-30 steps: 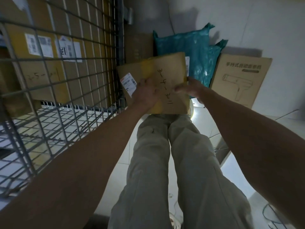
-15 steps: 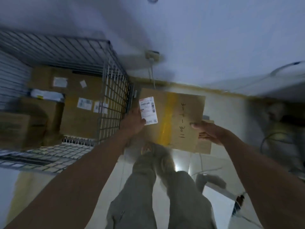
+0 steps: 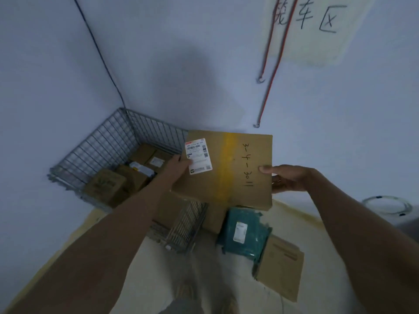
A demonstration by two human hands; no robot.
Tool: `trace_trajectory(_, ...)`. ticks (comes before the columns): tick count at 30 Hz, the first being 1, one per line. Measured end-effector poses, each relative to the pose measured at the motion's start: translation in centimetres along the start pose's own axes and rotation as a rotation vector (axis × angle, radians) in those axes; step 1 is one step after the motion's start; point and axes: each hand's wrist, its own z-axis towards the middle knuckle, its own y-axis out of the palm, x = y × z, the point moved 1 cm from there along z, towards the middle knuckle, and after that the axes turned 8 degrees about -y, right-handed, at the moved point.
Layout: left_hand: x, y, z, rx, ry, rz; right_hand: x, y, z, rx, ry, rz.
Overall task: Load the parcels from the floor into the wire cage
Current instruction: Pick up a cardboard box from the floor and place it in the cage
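- Head camera looks down past both forearms at a flat cardboard parcel held in the air, over the near right corner of the wire cage.
- Left hand grips the parcel's left edge, its thumb lying beside a white shipping label; the label's print is too small to read.
- Right hand pinches the right edge, thumb on top and fingers beneath.
- Black handwriting on the parcel reads "3-4-3011", next to a yellow tape stripe.
- Several brown boxes with labels lie inside the cage, which stands in the room's corner.
- On the floor beneath the parcel lie a teal poly bag with a white label and a printed cardboard box.
- Handwritten characters "车区" show on a wall sign, crossed by red hooked cords.
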Motion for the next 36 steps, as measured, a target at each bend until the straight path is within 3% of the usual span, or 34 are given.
trace_trajectory(8, -1.5, -18.0, -4.2, 0.183, 0.071, -0.007, -9.7, 15.7, 4.9, 0.011, -0.137, -0.051)
trace_trajectory(17, -9.8, -33.1, -2.3, 0.128, 0.003, -0.044, -12.3, 32.0, 10.7, -0.033, -0.006, -0.035)
trace_trajectory(24, -10.9, -34.9, 6.3, 0.015, -0.063, -0.060, -12.2, 33.2, 18.9, -0.001, 0.077, 0.054)
trace_trajectory(29, -11.1, -34.5, 15.6, -0.043, -0.232, -0.214, -11.1, 32.7, 27.4, 0.047, 0.135, 0.160)
trace_trajectory(36, -12.9, -29.7, 27.9, -0.137, -0.383, -0.225, -2.7, 32.5, 36.2, 0.160, 0.241, 0.256)
